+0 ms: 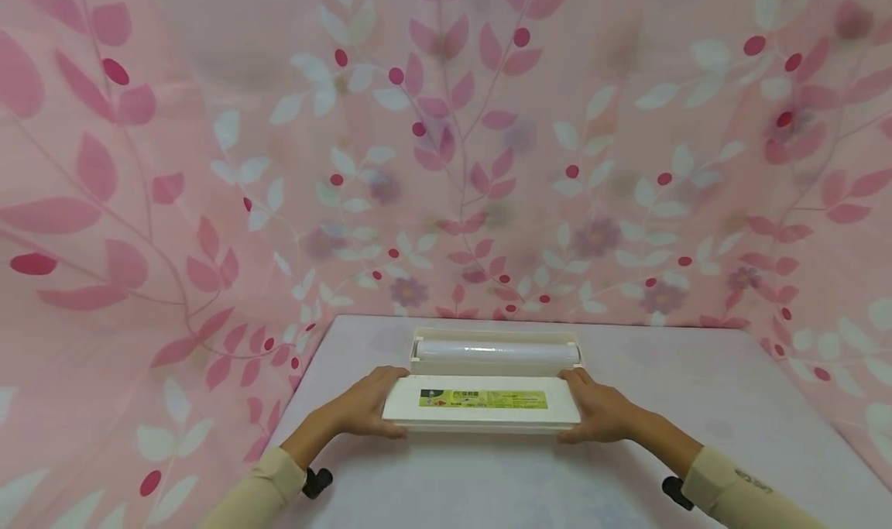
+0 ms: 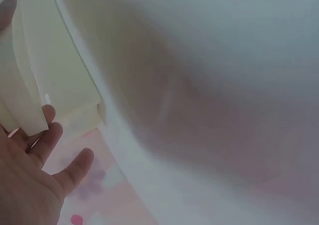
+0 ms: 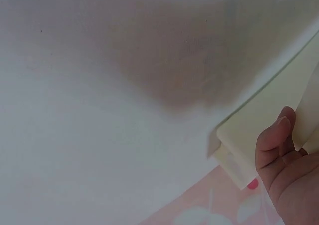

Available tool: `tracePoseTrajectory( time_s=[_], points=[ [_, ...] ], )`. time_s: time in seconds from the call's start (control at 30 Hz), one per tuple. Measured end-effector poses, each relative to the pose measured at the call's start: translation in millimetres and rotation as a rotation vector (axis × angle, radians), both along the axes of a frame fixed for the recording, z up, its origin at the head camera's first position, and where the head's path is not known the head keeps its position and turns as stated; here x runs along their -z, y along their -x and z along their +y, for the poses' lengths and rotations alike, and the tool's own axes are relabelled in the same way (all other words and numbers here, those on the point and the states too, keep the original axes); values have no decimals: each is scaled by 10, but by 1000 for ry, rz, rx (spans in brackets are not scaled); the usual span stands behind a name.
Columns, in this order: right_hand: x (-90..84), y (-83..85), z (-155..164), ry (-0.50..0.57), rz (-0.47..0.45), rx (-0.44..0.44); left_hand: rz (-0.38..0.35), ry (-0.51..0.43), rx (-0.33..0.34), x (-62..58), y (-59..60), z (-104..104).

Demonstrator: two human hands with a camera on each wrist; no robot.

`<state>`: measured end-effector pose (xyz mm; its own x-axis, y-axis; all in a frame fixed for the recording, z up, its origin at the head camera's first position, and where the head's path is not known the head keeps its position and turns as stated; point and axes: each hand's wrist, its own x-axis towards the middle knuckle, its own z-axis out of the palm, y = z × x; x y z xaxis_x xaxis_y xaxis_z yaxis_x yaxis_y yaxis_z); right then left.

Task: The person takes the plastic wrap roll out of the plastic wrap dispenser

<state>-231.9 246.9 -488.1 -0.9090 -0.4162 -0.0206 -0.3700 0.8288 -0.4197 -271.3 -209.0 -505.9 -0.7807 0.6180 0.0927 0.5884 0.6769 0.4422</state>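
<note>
A cream cling-film dispenser box [image 1: 495, 341] lies on the white table [image 1: 697, 405] with a clear roll [image 1: 496, 351] inside it. Its lid [image 1: 482, 405], which carries a green and yellow label, is swung toward me. My left hand [image 1: 369, 409] grips the lid's left end and my right hand [image 1: 595, 409] grips its right end, thumbs on top. The left wrist view shows the left hand [image 2: 30, 180] with its fingers under the cream lid edge [image 2: 22, 85]. In the right wrist view, the right hand [image 3: 289, 160] holds the cream plastic [image 3: 269, 120].
A pink curtain [image 1: 209, 204] with leaf and berry print hangs behind the table and down both sides. The table's far edge runs just behind the box. Bare white tabletop lies to the right of the box and in front of it.
</note>
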Motion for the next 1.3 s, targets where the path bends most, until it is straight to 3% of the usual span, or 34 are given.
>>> tracePoseTrajectory(
  time_s=[0.2,0.43,0.67,0.9,1.13,1.3],
  points=[
    [81,28,-10,26,-2,-38,-127,-81,27,16,20,-46],
    [150,45,-39,43,3,-69,-74,-16,35,86,38,-84],
    [195,72,-44,64,-29,-74,-165,-3,31,171,62,-110],
    [214,105,-24,27,4,-101,-135,44,26,192,130,-71],
    [309,42,16,52,-12,-145,-184,25,17,240,143,-65],
    [319,23,13,41,-17,-166,-169,65,29,272,131,-103]
  ],
)
